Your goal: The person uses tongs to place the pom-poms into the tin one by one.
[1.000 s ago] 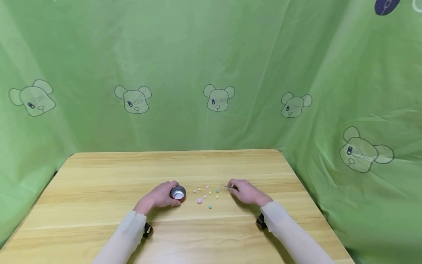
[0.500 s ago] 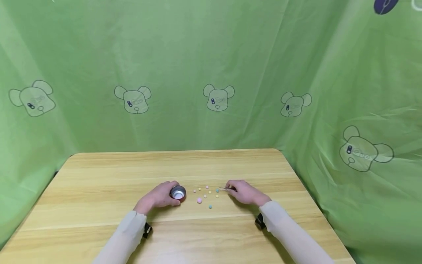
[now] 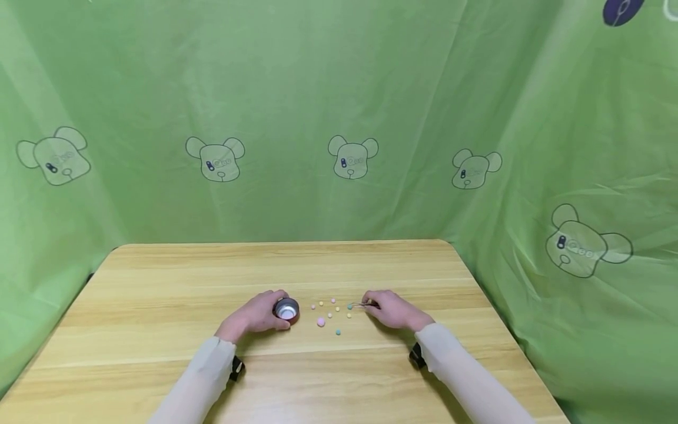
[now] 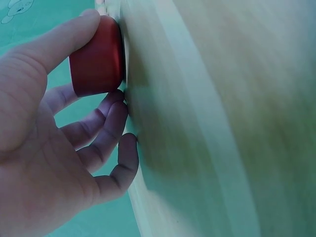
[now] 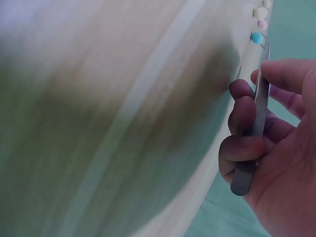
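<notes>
Backdrop: we see a green cloth printed with bear heads hanging behind and beside the counter.
Counter: pale wood; it carries both hands and all the small things.
Left hand: our thumb and curled fingers grip the tin from its left side.
Right hand: fingers curled round the tweezers, thumb on top.
Tin: small, round, open, red outside and silver inside, standing on the counter left of the beads.
Tweezers: metal, pointing left; the tips are at the blue bead, though we cannot tell if they touch it.
Beads: pink, yellow and blue, scattered between the hands.
</notes>
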Available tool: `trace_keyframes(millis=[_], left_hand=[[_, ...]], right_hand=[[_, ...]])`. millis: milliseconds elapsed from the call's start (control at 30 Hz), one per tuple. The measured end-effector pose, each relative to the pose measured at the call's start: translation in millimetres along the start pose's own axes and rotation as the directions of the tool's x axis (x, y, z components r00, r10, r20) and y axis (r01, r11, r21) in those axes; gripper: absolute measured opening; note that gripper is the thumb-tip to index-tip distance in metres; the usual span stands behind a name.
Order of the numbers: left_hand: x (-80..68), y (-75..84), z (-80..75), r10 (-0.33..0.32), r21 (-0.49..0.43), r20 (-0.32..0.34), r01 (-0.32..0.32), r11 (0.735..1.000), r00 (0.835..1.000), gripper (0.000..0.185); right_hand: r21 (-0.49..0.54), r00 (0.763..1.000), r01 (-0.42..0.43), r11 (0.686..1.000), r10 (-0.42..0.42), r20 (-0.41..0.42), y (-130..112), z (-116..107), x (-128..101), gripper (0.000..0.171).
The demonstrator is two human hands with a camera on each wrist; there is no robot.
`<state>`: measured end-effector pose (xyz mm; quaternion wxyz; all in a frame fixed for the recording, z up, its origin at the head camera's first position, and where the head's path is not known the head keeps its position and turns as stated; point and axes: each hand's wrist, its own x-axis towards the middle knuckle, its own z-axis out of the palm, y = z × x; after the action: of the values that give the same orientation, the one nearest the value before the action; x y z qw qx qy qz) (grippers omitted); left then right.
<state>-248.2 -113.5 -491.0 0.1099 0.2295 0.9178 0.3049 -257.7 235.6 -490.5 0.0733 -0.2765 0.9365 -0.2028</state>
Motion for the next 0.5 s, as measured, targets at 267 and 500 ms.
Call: trace_keyframes(millis=[267,500], left_hand=[[1.9,-2.9,1.3,-0.007,-0.007,0.01,0.007,1.0,1.0,0.047],[2.5,-3.3,1.7,-0.019,-0.012,0.013,0.019,1.0,1.0,0.048]], right_hand=[[-0.006,1.0,0.009,1.0,-0.009,0.006,1.3,0.8,0.9,0.011],[-0.037,1.0,0.014,0.999,-0.014,-0.004,2.8,2.3,2.0,0.01]])
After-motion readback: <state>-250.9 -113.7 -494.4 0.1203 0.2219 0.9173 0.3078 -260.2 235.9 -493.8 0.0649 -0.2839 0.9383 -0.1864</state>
